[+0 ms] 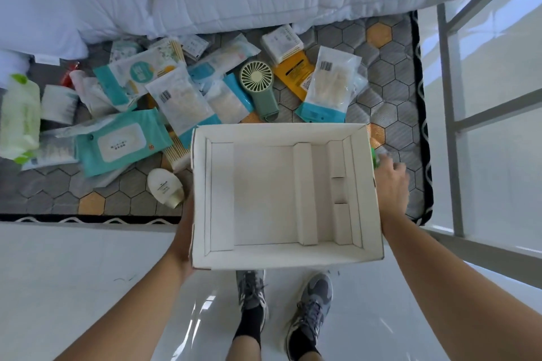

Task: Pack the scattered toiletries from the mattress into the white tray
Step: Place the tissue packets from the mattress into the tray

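Your tray (365, 184) is plain white. Your mattress (390, 91) shows grey hexagons, a few orange, with a black edge. The fan (258, 79) is sage green, the wipes (123, 143) teal, one pouch (296, 73) yellow, your shoes (311, 302) grey.

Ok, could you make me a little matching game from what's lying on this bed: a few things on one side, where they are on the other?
Things:
1. green plastic handheld fan
2. white oval bottle with a gold cap
3. flat orange-yellow packet
4. white cardboard tray with dividers

Places or states:
A. near the mattress's front edge, left of the tray
B. nothing inside yet
C. handle nearly at the tray's far wall
D. right of the fan's head

Pairs: 1-C, 2-A, 3-D, 4-B.
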`<state>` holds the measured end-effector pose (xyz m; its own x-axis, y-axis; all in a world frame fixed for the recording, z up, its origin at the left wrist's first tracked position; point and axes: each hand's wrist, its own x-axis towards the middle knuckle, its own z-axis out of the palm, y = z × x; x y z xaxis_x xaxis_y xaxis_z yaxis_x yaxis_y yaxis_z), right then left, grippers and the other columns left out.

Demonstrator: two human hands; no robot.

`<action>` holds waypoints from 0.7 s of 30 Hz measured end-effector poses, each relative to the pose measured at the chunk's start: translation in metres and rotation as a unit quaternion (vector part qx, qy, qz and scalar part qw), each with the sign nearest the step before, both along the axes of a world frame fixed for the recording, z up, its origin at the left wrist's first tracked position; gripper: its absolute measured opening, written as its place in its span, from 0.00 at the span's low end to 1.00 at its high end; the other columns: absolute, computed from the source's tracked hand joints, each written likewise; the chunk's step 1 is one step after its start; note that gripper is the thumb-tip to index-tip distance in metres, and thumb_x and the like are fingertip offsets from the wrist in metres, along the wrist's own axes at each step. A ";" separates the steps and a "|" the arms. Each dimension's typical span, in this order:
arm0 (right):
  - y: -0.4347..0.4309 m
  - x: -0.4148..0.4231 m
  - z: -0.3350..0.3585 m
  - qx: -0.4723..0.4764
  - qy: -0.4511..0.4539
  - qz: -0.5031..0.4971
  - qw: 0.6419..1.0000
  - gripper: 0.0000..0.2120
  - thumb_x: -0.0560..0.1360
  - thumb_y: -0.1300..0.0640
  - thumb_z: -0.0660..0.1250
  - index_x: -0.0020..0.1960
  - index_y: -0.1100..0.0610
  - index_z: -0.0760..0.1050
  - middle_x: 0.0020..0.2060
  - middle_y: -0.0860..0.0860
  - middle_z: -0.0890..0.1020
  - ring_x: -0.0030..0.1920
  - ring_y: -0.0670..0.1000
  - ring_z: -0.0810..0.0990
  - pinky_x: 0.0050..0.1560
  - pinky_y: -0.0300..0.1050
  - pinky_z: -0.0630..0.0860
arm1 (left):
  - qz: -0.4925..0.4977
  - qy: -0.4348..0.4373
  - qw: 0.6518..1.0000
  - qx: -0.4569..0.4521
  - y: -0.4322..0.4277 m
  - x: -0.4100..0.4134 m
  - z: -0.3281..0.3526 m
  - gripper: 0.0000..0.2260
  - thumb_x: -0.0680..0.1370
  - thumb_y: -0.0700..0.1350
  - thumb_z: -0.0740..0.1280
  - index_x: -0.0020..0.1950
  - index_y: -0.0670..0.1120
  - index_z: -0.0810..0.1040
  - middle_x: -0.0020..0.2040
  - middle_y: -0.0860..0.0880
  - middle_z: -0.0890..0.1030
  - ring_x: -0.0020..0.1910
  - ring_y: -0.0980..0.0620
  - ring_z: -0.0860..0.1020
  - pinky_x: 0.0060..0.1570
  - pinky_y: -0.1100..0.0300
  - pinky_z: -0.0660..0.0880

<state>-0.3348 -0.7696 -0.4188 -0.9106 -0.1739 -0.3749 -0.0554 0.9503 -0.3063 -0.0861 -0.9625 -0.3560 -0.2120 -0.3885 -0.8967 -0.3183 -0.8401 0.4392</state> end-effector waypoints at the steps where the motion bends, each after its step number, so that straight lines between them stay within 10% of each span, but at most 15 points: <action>1: 0.003 -0.003 0.007 -0.062 0.016 -0.034 0.997 0.18 0.81 0.58 0.56 0.68 0.61 0.73 0.61 0.64 0.75 0.60 0.64 0.74 0.58 0.59 0.72 | 0.014 0.017 1.000 0.002 -0.002 -0.006 -0.009 0.16 0.81 0.52 0.67 0.37 0.45 0.75 0.25 0.50 0.77 0.23 0.53 0.77 0.22 0.64 0.75; 5: 0.011 -0.005 0.037 -0.288 -0.037 -0.135 0.948 0.16 0.81 0.43 0.62 0.44 0.52 0.81 0.40 0.52 0.83 0.43 0.55 0.80 0.46 0.49 0.74 | -0.050 -0.058 0.992 -0.105 -0.015 -0.013 -0.033 0.13 0.84 0.46 0.62 0.43 0.41 0.76 0.33 0.45 0.79 0.32 0.46 0.77 0.32 0.58 0.76; 8: 0.011 0.008 0.060 -0.382 -0.158 -0.132 0.901 0.16 0.82 0.41 0.61 0.51 0.50 0.84 0.43 0.49 0.85 0.45 0.45 0.82 0.49 0.42 0.77 | -0.091 -0.069 0.985 -0.131 -0.014 -0.011 -0.028 0.14 0.85 0.46 0.60 0.49 0.39 0.79 0.36 0.44 0.81 0.32 0.46 0.80 0.33 0.57 0.77; 14: 0.011 0.038 0.057 -0.273 -0.184 -0.090 0.940 0.12 0.83 0.58 0.60 0.43 0.49 0.77 0.27 0.47 0.70 0.30 0.49 0.66 0.30 0.43 0.64 | -0.101 -0.036 0.993 -0.056 -0.022 -0.013 -0.001 0.23 0.81 0.63 0.59 0.51 0.45 0.82 0.39 0.43 0.84 0.36 0.47 0.83 0.31 0.58 0.80; 21: -0.003 0.041 0.059 -0.164 -0.133 -0.068 0.975 0.11 0.84 0.56 0.56 0.57 0.58 0.75 0.42 0.55 0.79 0.43 0.59 0.77 0.46 0.56 0.76 | -0.185 -0.015 0.973 -0.138 -0.039 -0.013 0.020 0.23 0.82 0.66 0.53 0.63 0.56 0.81 0.57 0.50 0.85 0.58 0.49 0.82 0.64 0.42 0.76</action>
<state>-0.2934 -0.7722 -0.3598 -0.8119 -0.2079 -0.5455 0.1872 0.7924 -0.5806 -0.0990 -1.0019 -0.3355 -0.3582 -0.5169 -0.7775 -0.5933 -0.5170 0.6170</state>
